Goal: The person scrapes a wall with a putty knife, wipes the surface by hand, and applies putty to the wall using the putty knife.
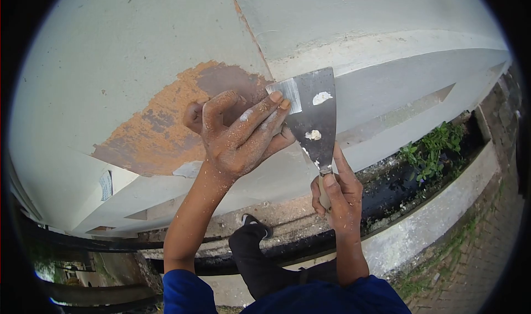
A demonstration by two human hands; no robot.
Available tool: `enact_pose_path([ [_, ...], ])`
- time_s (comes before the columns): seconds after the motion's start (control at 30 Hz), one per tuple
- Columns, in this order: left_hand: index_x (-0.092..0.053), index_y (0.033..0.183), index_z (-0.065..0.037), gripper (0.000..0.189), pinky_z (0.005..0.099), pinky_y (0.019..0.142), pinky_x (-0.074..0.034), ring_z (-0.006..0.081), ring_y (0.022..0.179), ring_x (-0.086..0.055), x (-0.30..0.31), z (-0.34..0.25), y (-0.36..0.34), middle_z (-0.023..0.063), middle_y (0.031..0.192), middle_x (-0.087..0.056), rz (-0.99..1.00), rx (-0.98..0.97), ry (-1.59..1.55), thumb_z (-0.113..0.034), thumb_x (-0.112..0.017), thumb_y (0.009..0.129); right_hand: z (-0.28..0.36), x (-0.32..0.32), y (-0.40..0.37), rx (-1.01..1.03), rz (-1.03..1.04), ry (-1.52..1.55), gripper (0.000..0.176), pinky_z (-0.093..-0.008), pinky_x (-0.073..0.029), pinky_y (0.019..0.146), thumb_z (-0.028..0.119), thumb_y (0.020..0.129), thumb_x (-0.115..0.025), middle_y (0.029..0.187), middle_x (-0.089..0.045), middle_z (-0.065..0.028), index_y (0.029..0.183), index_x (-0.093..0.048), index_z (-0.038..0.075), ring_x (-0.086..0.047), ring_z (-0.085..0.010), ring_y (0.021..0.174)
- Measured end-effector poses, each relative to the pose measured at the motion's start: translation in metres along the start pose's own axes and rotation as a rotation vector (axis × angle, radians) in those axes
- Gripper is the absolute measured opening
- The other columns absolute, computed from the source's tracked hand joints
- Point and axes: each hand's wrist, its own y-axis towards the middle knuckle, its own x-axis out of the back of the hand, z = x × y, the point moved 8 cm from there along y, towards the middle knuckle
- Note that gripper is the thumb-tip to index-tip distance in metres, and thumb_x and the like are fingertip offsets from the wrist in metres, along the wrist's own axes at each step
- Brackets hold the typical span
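My right hand [338, 195] is wrapped round the handle of a wide putty knife [312, 112], whose blade points up and has white blobs on it. Dusty and raised, my left hand [238, 134] has its fingertips at the blade's left corner, where a small, lighter metal scraper blade [290, 95] lies against the putty knife. The fingers of this hand look pinched on that small blade. Behind my left hand, the pale wall [138, 43] shows a bare orange-brown patch [160, 123] with ragged edges.
A thin crack [249, 29] runs down the wall to the patch. Below lies a dark drain [392, 189] with a green plant [434, 151] beside a concrete kerb [426, 225]. My shoe [257, 224] stands on a ledge. Paving [470, 264] lies at the lower right.
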Motion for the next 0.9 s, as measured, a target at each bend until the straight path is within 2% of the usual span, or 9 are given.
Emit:
enact_pose_path([
  [0.07, -0.074, 0.093, -0.024, 0.049, 0.0370, 0.093, -0.027, 0.0198, 0.095, -0.047, 0.006, 0.005, 0.015, -0.0140, 0.094, -0.068, -0.017, -0.014, 0.060, -0.053, -0.077, 0.053, 0.009, -0.007, 0.007, 0.025, -0.002, 0.002, 0.054, -0.0184, -0.034, 0.042, 0.017, 0.096, -0.051, 0.064, -0.052, -0.0011, 0.144, -0.029, 0.002, -0.041, -0.0028, 0.049],
  [0.3, -0.074, 0.093, -0.024, 0.049, 0.0391, 0.096, -0.025, 0.0202, 0.098, -0.046, 0.003, 0.002, 0.008, -0.0135, 0.095, -0.069, -0.004, -0.040, 0.021, -0.057, -0.071, 0.057, 0.001, 0.001, 0.001, -0.029, -0.013, -0.015, 0.055, -0.0185, -0.034, 0.042, 0.017, 0.096, -0.051, 0.064, -0.051, -0.0015, 0.144, -0.028, 0.002, -0.040, -0.0028, 0.048],
  [0.4, -0.074, 0.092, -0.024, 0.048, 0.0398, 0.094, -0.026, 0.0209, 0.099, -0.046, 0.001, 0.002, 0.006, -0.0133, 0.095, -0.069, 0.024, 0.035, -0.016, -0.058, -0.070, 0.058, 0.005, 0.003, 0.001, -0.018, 0.008, -0.025, 0.055, -0.0186, -0.034, 0.042, 0.017, 0.096, -0.051, 0.064, -0.051, -0.0014, 0.144, -0.028, 0.002, -0.039, -0.0027, 0.048],
  [0.5, -0.074, 0.090, -0.023, 0.047, 0.0373, 0.091, -0.031, 0.0220, 0.100, -0.046, 0.002, -0.001, 0.003, -0.0119, 0.095, -0.069, 0.015, -0.013, 0.031, -0.056, -0.072, 0.057, 0.009, -0.001, 0.004, 0.021, 0.025, -0.026, 0.054, -0.0185, -0.033, 0.042, 0.017, 0.097, -0.049, 0.063, -0.050, -0.0007, 0.144, -0.027, 0.002, -0.039, -0.0026, 0.048],
  [0.6, -0.075, 0.091, -0.023, 0.039, 0.0436, 0.094, -0.020, 0.0214, 0.096, -0.048, 0.007, 0.010, 0.016, -0.0141, 0.101, -0.069, -0.035, 0.030, 0.007, -0.051, -0.072, 0.063, 0.012, -0.008, 0.007, 0.012, -0.004, -0.023, 0.053, -0.0184, -0.033, 0.042, 0.016, 0.097, -0.048, 0.062, -0.050, -0.0001, 0.144, -0.027, 0.001, -0.039, -0.0024, 0.048],
  [0.7, -0.075, 0.089, -0.023, 0.039, 0.0435, 0.093, -0.020, 0.0215, 0.095, -0.048, -0.001, 0.002, -0.002, -0.0145, 0.101, -0.068, 0.001, 0.031, -0.042, -0.049, -0.074, 0.061, 0.014, -0.004, 0.002, 0.003, 0.025, -0.040, 0.053, -0.0184, -0.034, 0.042, 0.016, 0.097, -0.048, 0.063, -0.050, -0.0006, 0.144, -0.027, 0.000, -0.039, -0.0025, 0.048],
  [0.77, -0.075, 0.089, -0.023, 0.038, 0.0435, 0.094, -0.019, 0.0221, 0.095, -0.049, 0.001, 0.004, 0.001, -0.0136, 0.099, -0.069, -0.016, 0.003, -0.050, -0.048, -0.075, 0.059, 0.009, -0.003, 0.001, -0.009, 0.013, -0.034, 0.054, -0.0184, -0.034, 0.042, 0.016, 0.097, -0.048, 0.063, -0.051, -0.0013, 0.144, -0.027, 0.001, -0.039, -0.0027, 0.048],
  [0.9, -0.074, 0.090, -0.024, 0.038, 0.0434, 0.095, -0.020, 0.0204, 0.096, -0.048, 0.008, 0.010, 0.016, -0.0134, 0.098, -0.069, 0.014, 0.067, -0.047, -0.048, -0.076, 0.060, 0.020, -0.008, 0.004, 0.001, -0.004, -0.060, 0.053, -0.0184, -0.034, 0.041, 0.017, 0.097, -0.049, 0.064, -0.052, -0.0017, 0.144, -0.028, 0.001, -0.040, -0.0031, 0.048],
])
